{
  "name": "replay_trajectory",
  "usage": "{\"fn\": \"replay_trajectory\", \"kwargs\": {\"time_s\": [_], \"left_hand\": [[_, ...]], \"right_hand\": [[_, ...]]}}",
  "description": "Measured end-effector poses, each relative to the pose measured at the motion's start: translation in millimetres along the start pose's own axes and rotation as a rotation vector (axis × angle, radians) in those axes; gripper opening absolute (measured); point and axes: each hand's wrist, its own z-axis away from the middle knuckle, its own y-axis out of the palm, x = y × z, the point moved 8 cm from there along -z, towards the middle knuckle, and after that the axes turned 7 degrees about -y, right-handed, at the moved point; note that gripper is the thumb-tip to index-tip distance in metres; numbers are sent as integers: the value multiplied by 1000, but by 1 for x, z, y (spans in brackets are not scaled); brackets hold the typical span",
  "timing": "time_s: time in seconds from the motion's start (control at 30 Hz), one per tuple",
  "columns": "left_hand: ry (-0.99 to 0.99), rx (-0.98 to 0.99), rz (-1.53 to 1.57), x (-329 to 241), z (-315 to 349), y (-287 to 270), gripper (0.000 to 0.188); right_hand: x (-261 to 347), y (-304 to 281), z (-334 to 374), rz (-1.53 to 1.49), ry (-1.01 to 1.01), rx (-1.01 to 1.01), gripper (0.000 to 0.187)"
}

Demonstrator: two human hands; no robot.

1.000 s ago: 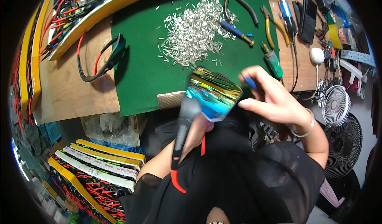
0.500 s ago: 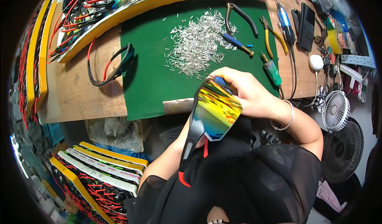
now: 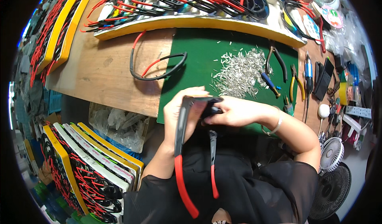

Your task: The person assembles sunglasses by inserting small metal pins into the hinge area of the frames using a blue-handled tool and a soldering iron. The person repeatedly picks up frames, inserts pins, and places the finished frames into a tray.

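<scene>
Now that the black, red-tipped sunglasses (image 3: pixel 182 131) have swung lens-away, left hand (image 3: pixel 174 110) and right hand (image 3: pixel 235 112) both clamp them; inner side likely accessible.

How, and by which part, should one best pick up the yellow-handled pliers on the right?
Grip the pliers by both yellow handles, probably from the person's near side and above: the handles splay toward the person, the metal tip points away, and a blue pen-shaped tool lies close on the right.
</scene>
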Motion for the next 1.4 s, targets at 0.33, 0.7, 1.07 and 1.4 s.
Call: {"fn": "replay_trajectory", "kwargs": {"time_s": [0.33,0.7,1.07,1.4], "left_hand": [[-88,-653,-95,-1,35,-193,20],[-259,-719,-445,-1,19,-223,37],[-166,165,171,0,28,21,62],[-352,183,142,22,31,70,39]], "right_hand": [[46,-67,-64,871,-435,-542,36],[55,-66,82,595,-459,-775,23],[25,-2,122,682,-562,-1020,29],[-13,-9,140,-71,-134,-832,34]]}}
